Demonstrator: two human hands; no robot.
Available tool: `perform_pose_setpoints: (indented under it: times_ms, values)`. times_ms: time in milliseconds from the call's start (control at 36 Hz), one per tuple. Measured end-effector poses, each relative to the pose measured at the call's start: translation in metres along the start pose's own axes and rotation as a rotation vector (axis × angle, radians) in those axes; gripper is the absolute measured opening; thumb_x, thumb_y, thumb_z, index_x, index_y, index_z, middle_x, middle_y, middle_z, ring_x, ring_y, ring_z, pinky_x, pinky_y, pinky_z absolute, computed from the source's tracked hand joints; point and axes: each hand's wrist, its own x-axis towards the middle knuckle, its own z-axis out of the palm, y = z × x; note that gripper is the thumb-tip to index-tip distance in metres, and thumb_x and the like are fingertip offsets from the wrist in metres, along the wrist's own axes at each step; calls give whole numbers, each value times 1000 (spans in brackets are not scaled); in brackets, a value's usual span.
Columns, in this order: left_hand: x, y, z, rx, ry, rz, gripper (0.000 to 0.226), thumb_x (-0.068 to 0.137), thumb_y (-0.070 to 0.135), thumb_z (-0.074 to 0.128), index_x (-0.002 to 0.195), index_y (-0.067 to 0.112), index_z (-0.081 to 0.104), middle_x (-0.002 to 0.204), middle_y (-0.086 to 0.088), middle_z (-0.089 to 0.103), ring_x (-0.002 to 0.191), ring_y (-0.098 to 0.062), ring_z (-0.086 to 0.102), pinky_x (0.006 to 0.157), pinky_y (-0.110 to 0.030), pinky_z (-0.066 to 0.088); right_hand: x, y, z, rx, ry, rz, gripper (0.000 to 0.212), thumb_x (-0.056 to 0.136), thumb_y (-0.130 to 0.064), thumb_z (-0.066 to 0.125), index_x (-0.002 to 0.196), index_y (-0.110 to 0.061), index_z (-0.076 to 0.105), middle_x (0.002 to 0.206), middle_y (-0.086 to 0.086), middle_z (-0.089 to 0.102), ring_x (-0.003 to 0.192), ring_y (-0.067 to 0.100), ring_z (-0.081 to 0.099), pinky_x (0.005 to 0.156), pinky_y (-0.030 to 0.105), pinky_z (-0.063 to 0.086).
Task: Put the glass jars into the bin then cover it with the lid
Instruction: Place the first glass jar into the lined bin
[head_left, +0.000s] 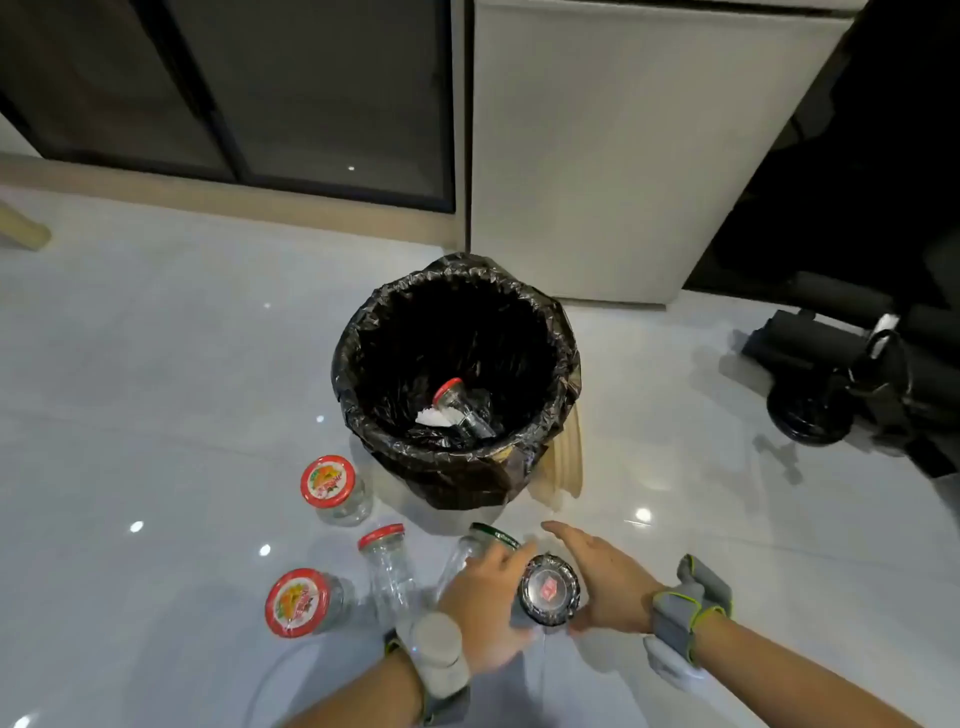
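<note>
The bin (563, 364), lined with a black bag, stands open on the floor. One red-lidded glass jar (460, 408) lies inside it. In front of the bin are two squat red-lidded jars (332, 486) (298, 603), a tall red-lidded jar (387, 566) on its side, a green-lidded jar (485, 540) on its side, and a black-lidded jar (549, 590). My left hand (483, 603) and my right hand (597, 577) flank the black-lidded jar. Their fingers are extended and touch it without closing around it.
A beige ribbed piece (563, 467) shows at the bin's right side. A white cabinet (623, 156) stands behind the bin, dark glass doors (260, 93) at the back left. Black equipment with a round base (841, 395) sits on the floor to the right.
</note>
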Motion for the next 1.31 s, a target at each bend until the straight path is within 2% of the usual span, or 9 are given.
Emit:
perform_pose_setpoints:
  times_ms: [167, 278, 389, 694, 806, 944, 1000, 1139, 1306]
  values:
    - [14, 12, 14, -57, -39, -52, 81, 77, 32, 62, 143, 26, 16, 140, -4, 41, 123, -27, 47, 103, -38, 39, 10, 6, 17, 145, 41, -30, 101, 60, -26, 82, 142, -26, 23, 135, 1, 51, 121, 21, 51, 98, 26, 41]
    - [19, 18, 18, -43, -35, -72, 82, 74, 25, 66, 141, 21, 19, 136, -4, 41, 120, -27, 48, 102, -37, 39, 14, 8, 26, 265, 61, -71, 73, 59, -28, 80, 119, -34, 37, 108, -10, 58, 102, 18, 60, 85, 27, 48]
    - [20, 19, 19, -71, -2, -80, 79, 71, 24, 68, 138, 20, 26, 132, -4, 47, 118, -23, 50, 101, -31, 40, 13, 13, 28, 341, 78, -83, 60, 57, -33, 79, 96, -46, 35, 104, -5, 66, 94, 17, 64, 84, 35, 52]
    - [11, 63, -51, -305, 179, 14, 72, 63, 37, 74, 128, 29, 41, 124, 3, 56, 114, -14, 54, 97, -26, 44, -25, 7, -67, 564, 27, -208, 66, 55, 2, 84, 107, -27, 55, 102, -12, 65, 96, -7, 61, 87, 13, 47]
    - [4, 84, -94, -437, 322, 114, 61, 60, 43, 75, 115, 36, 49, 111, 14, 63, 102, -2, 58, 91, -26, 49, -50, -6, -117, 704, 12, -279, 59, 56, 5, 79, 107, -14, 57, 99, -4, 70, 97, 5, 65, 87, 19, 47]
    - [-10, 91, -153, -493, 450, 213, 71, 63, 41, 79, 126, 33, 46, 96, 25, 55, 86, 4, 57, 73, -15, 50, -75, -40, -164, 884, 88, -421, 61, 60, 6, 68, 116, -15, 55, 104, -4, 74, 98, 7, 68, 82, 15, 50]
    - [-15, 88, -174, -518, 517, 228, 68, 65, 36, 79, 125, 31, 47, 100, 19, 57, 91, 0, 57, 76, -18, 52, -76, -53, -177, 927, 147, -485, 60, 59, 1, 72, 114, -17, 57, 102, -5, 74, 97, 8, 68, 83, 17, 51]
    - [-15, 55, -210, -406, 712, 177, 52, 74, 38, 70, 122, 28, 52, 112, 8, 60, 103, -6, 55, 92, -23, 45, -57, -90, -198, 1002, 186, -547, 46, 65, -20, 73, 109, -14, 62, 100, 4, 72, 95, 22, 67, 92, 44, 54]
    - [0, -2, -225, -225, 854, 13, 40, 84, 34, 59, 121, 19, 55, 120, -3, 61, 114, -22, 53, 98, -35, 41, -5, -136, -207, 1052, 264, -365, 14, 84, -23, 66, 96, -18, 66, 92, 8, 62, 88, 23, 56, 84, 46, 56]
